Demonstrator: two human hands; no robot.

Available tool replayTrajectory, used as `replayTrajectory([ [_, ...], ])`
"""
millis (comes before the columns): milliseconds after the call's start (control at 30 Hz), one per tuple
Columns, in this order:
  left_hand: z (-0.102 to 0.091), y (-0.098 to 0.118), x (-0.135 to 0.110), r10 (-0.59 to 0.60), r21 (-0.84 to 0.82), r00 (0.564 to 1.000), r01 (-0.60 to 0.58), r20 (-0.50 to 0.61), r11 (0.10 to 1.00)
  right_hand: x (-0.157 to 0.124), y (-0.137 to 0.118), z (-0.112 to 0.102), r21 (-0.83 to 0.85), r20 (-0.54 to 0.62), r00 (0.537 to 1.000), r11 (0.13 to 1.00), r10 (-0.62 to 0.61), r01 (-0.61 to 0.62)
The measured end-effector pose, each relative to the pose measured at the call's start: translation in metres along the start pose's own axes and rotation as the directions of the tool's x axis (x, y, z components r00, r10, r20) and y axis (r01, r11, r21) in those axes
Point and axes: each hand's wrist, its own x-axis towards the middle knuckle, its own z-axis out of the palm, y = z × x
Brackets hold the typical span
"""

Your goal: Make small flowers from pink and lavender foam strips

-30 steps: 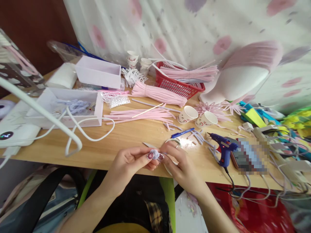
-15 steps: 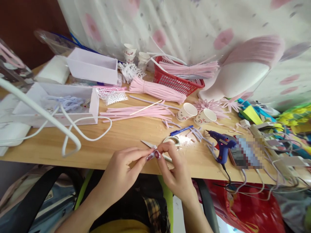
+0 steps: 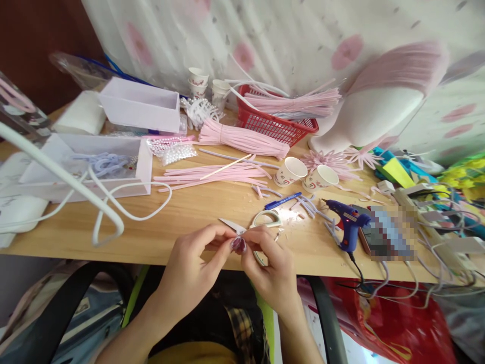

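My left hand (image 3: 193, 265) and my right hand (image 3: 271, 270) meet at the table's front edge, fingertips pinched together on a small lilac piece that the fingers almost wholly hide. Just behind them lie small scissors (image 3: 252, 225) with pale handles on the wooden table (image 3: 197, 207). Loose pink pipe cleaners (image 3: 215, 174) lie farther back, with a tied pink bundle (image 3: 242, 139) behind them.
A blue glue gun (image 3: 346, 222) lies to the right beside a blue pen (image 3: 282, 201) and two paper cups (image 3: 305, 174). A red basket (image 3: 276, 129) and a white mannequin head (image 3: 369, 119) stand behind. White boxes (image 3: 94, 162) and a white cable (image 3: 125, 212) occupy the left.
Both hands have drawn closer to the table edge and pinched tighter; the lilac piece that showed a second ago is now covered by the fingertips. The view shifted slightly.
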Motion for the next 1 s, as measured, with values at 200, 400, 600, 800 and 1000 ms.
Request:
replayTrajectory([
  [200,0.012,0.003,-0.004,0.087,0.12,0.983,-0.068,-0.162,0.99,0.002,-0.008,0.016,-0.14,-0.208,0.975,0.989,-0.079,0.05],
  [400,0.03,0.004,-0.005,-0.162,-0.232,0.957,0.105,-0.241,0.967,0.004,-0.013,0.037,-0.216,-0.45,0.889,0.976,-0.087,-0.013],
  [600,0.023,0.001,0.008,-0.369,-0.608,0.929,0.299,0.011,0.735,0.001,-0.004,0.039,-0.157,-0.457,0.887,0.988,-0.07,-0.003],
  [800,0.003,0.001,0.012,-0.313,-0.435,0.943,0.33,0.112,0.838,-0.004,0.001,0.018,0.09,-0.232,0.968,0.993,0.092,-0.073],
  [1000,-0.005,0.002,0.013,-0.279,-0.288,0.948,0.313,0.151,0.905,0.006,-0.001,-0.001,0.436,0.122,0.943,0.837,0.309,-0.331],
])
